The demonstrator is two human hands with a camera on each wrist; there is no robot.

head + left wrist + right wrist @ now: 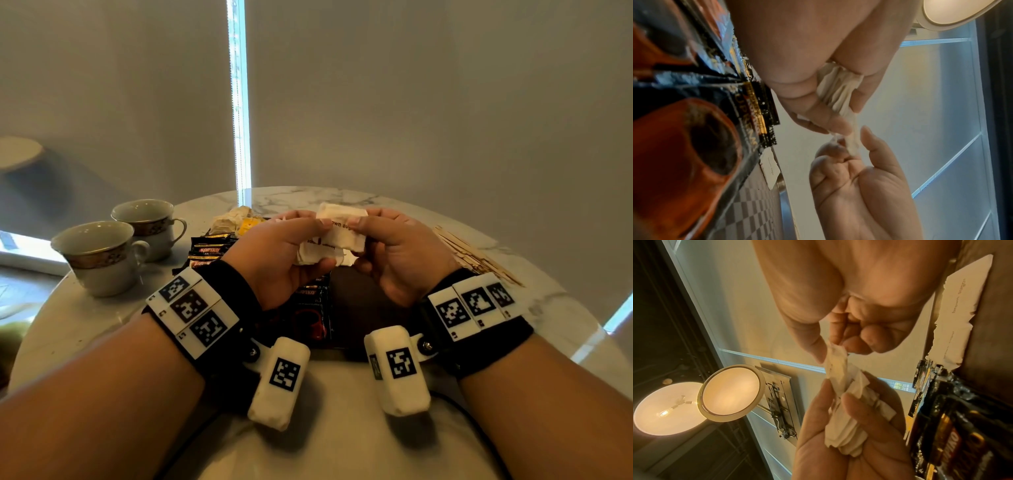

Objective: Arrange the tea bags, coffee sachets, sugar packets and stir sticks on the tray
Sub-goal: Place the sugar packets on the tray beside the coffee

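A small bunch of white sugar packets (329, 240) is being held up in the air above the dark tray (363, 308), between both hands. The left hand (277, 260) is gripping the bunch with fingers and thumb curled round it, while the right hand (397, 253) is pinching the top packet between thumb and forefinger. Black coffee sachets (209, 253) are lying on the tray's left side under the left wrist. Tea bags (236, 221) are sitting just beyond them, and stir sticks (476, 257) are lying spread on the marble table (102, 315) to the right. Two cups (102, 257) are standing at the left.
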